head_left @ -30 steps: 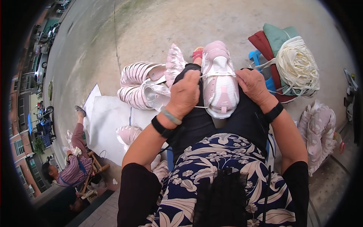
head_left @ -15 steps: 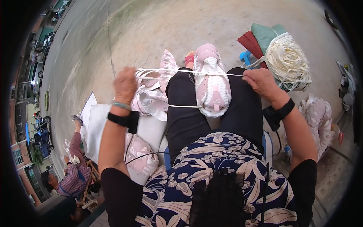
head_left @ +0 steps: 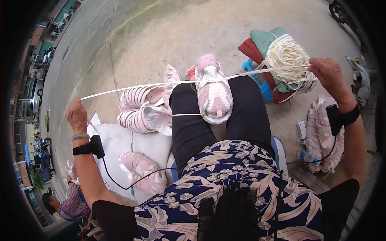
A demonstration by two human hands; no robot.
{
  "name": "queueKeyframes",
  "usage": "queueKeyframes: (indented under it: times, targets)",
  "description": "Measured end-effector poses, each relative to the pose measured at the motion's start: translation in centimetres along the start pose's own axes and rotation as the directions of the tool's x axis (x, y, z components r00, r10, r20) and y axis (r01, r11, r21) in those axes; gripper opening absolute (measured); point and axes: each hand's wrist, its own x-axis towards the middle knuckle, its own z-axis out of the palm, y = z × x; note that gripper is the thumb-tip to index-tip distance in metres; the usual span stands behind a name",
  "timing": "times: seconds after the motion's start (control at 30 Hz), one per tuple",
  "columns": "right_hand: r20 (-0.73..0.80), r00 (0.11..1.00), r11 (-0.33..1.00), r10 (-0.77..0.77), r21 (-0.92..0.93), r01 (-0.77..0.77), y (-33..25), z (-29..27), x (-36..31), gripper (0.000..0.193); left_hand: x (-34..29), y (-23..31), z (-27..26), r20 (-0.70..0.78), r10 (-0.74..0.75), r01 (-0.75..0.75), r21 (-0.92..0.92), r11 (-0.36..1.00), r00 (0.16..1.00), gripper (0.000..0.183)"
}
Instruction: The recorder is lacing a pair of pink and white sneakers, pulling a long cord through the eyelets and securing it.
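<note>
A pink and white sneaker upper (head_left: 215,98) rests between my thighs, its rounded toe pointing away from me. A white shoelace (head_left: 152,84) runs taut across it in a long, nearly straight line. At far left, my left hand (head_left: 77,116) has its fingers closed on one end of the lace. My right hand (head_left: 327,76) pinches the other end, at far right and a little higher, near the big bundle of cream laces (head_left: 287,54). A second short strand (head_left: 187,115) lies over my left thigh beside the upper.
Stacked pink and white uppers (head_left: 138,108) lie left of my knee, with another bunch (head_left: 142,172) closer to me. More uppers (head_left: 321,132) stand at right beside a plastic bottle (head_left: 307,156). Red cloth (head_left: 251,52) and green cloth (head_left: 261,40) lie under the laces, by a blue stool (head_left: 265,88).
Both hands have moved widely apart, left hand left and downward, right hand right and slightly up. The lace between them now spans much farther. The upper stays on my lap.
</note>
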Motion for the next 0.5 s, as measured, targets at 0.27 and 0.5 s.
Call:
queueKeyframes:
  times: [0.27,0.5]
  targets:
    - [0.100,0.947,0.922,-0.306,-0.218,0.321,-2.0,-6.6,-1.8,0.029,-0.1,-5.2,-2.1,-0.021,-0.033,0.034,0.070,0.997,0.999,0.013]
    - [0.126,0.951,0.896,-0.282,-0.320,0.308,0.5,-9.6,-6.0,0.033,0.1,-12.9,-2.9,-0.008,-0.146,0.147,0.082,0.986,0.989,0.018]
